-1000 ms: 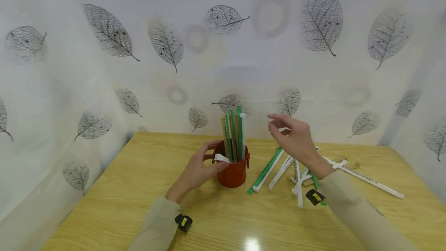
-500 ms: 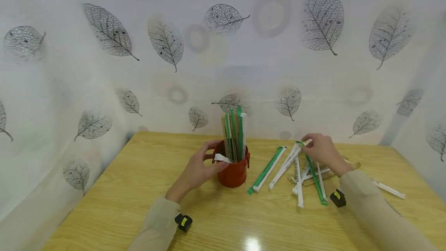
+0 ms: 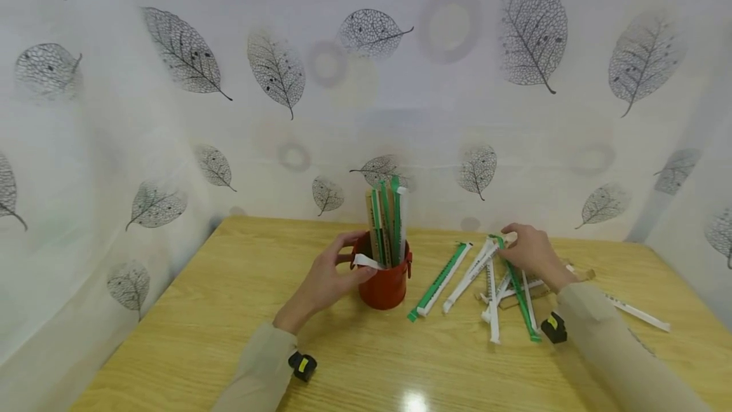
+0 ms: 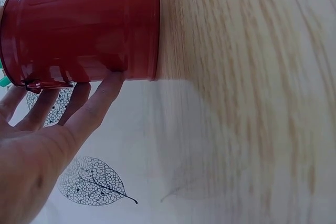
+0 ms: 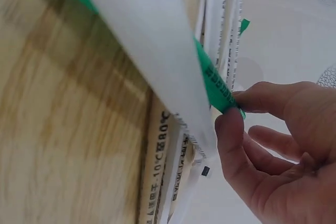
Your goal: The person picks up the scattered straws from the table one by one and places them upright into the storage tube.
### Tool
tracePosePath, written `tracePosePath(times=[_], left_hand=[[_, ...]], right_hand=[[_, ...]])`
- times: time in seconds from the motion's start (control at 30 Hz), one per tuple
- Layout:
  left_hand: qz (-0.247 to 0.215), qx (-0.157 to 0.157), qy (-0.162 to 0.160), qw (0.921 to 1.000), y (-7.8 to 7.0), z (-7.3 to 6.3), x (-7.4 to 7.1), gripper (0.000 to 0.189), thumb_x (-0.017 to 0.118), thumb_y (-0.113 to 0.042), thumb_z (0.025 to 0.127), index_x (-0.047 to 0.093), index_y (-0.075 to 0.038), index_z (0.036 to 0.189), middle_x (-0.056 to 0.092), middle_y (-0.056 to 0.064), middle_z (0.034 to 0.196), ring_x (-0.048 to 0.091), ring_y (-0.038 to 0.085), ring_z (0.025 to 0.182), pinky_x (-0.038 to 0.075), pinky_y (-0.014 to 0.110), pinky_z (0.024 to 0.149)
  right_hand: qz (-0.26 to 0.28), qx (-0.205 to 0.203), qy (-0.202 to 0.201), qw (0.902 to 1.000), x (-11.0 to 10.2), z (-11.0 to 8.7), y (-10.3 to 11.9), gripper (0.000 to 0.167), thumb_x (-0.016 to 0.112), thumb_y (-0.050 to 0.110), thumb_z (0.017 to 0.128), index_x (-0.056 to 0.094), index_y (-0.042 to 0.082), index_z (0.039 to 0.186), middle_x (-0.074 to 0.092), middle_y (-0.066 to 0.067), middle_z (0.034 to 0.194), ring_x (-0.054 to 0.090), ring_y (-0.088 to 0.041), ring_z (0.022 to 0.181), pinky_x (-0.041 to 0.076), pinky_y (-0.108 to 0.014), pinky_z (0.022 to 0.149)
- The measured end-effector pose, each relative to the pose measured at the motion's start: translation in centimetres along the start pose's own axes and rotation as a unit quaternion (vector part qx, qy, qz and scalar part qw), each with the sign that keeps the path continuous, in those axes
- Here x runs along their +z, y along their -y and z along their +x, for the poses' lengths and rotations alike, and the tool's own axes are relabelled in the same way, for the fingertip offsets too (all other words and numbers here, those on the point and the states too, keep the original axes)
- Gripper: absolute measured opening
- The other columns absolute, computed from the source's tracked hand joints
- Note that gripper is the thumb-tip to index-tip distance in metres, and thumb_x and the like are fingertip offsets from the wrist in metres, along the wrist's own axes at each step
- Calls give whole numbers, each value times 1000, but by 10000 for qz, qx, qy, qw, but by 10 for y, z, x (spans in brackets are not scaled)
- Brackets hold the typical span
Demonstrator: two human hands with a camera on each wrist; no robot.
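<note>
Left hand (image 3: 326,281): reaches in from the near left, thumb at the near rim and fingers curved along the far-left wall of one red bucket (image 3: 382,289), holding it upright on the table. One short white strip (image 3: 368,262) shows at the rim by the thumb. Inside the bucket, at least five wrapped straws (image 3: 384,227), green, brown and white; overlap prevents an exact count.

Just right of it: one green straw and one white straw side by side (image 3: 439,283). Next, a loose pile, white and brown, number uncertain.

Right hand (image 3: 532,251): bent over the pile, thumb and forefinger closed in a pinch on the far end of one green wrapped straw (image 3: 520,301). Past the sleeve, one white straw end (image 3: 640,315).

Surface: yellowish wood-grain table (image 3: 229,310), one glare spot at the near edge. Behind: pale leaf-print curtain (image 3: 400,100).
</note>
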State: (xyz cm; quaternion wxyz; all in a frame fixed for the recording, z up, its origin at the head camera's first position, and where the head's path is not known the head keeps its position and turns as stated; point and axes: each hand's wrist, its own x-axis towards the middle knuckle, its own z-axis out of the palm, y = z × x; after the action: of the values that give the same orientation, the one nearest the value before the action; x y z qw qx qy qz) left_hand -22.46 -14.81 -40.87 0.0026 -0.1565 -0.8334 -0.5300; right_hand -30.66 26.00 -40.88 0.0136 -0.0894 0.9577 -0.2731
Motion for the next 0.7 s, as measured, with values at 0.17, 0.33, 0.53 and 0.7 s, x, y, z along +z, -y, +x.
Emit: tracePosePath(times=[0.17,0.33,0.53,0.7], left_hand=[[9,-30,-4,10000,0,0,0,62,74,-36,93,46,-37,148,49,1,152,59,36,130,56,55,100],[48,-46,-42,10000,-1,0,-1,61,75,-36,93,46,-38,147,50,1,152,60,36,130,56,56,100],[80,-20,-37,10000,0,-1,-1,62,75,-36,93,46,-37,148,50,2,152,60,36,129,56,55,100],[41,-72,-41,10000,0,-1,-1,62,75,-37,93,46,-37,148,49,2,153,59,37,130,56,56,100]], right_hand=[[359,74,-115,9993,-10,-6,2,68,67,12,92,37,-15,147,71,-34,101,72,-22,60,61,-37,55],[512,-2,-289,9983,-23,-16,11,65,66,13,95,39,-9,150,70,-34,105,74,-26,63,63,-40,59],[453,-463,-956,9933,-38,-33,27,55,68,15,97,49,-3,145,72,-31,104,76,-25,65,62,-34,58],[443,-1044,-1883,9755,-47,-43,48,53,73,15,95,54,3,144,75,-27,102,70,0,64,57,-20,55]])
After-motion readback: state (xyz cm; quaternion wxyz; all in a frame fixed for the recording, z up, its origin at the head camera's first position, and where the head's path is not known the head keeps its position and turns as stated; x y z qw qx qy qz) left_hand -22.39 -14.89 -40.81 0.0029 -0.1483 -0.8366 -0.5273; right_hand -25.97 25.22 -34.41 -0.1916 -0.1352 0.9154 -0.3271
